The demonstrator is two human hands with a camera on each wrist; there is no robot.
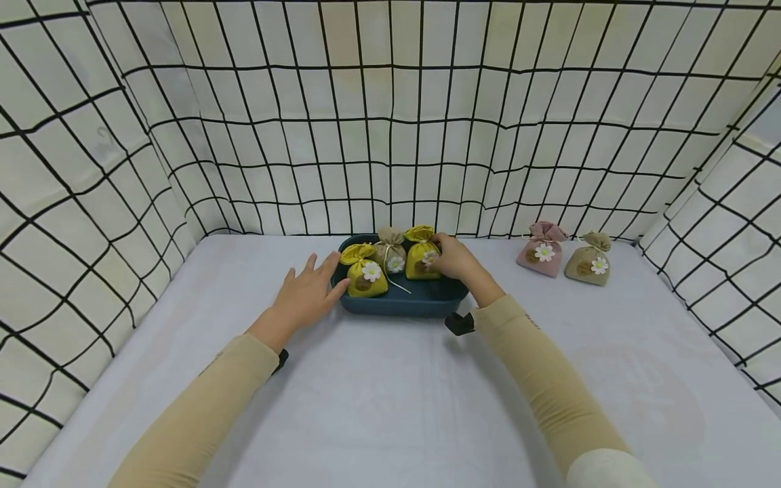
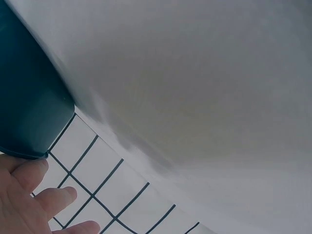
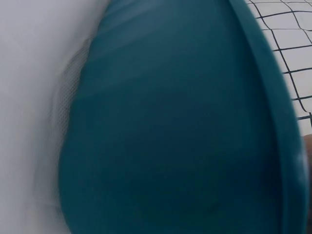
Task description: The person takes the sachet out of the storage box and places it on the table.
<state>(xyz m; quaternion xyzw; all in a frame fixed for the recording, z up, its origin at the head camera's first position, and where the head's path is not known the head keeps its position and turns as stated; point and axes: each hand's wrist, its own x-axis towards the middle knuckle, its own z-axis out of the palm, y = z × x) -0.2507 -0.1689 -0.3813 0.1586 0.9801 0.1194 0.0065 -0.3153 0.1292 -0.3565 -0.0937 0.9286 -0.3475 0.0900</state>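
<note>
A dark teal tray (image 1: 396, 308) holds three small drawstring pouches with daisy trims. One yellow pouch (image 1: 366, 278) lies at its left end, with a beige pouch (image 1: 388, 249) behind and beside it. My right hand (image 1: 456, 260) reaches over the tray's right end and grips another yellow pouch (image 1: 421, 261) near its gathered neck. The fingers of my left hand (image 1: 305, 293) are spread at the tray's left rim, close to the first yellow pouch. Seen from the left wrist, its fingertips (image 2: 34, 171) touch the tray (image 2: 34, 97). The right wrist view shows mostly tray wall (image 3: 180, 117).
A pink pouch (image 1: 542, 252) and a beige pouch (image 1: 589, 261) sit side by side at the back right of the white tabletop (image 1: 378, 407). Black wire grid (image 1: 421, 122) over white sheeting encloses the back and both sides.
</note>
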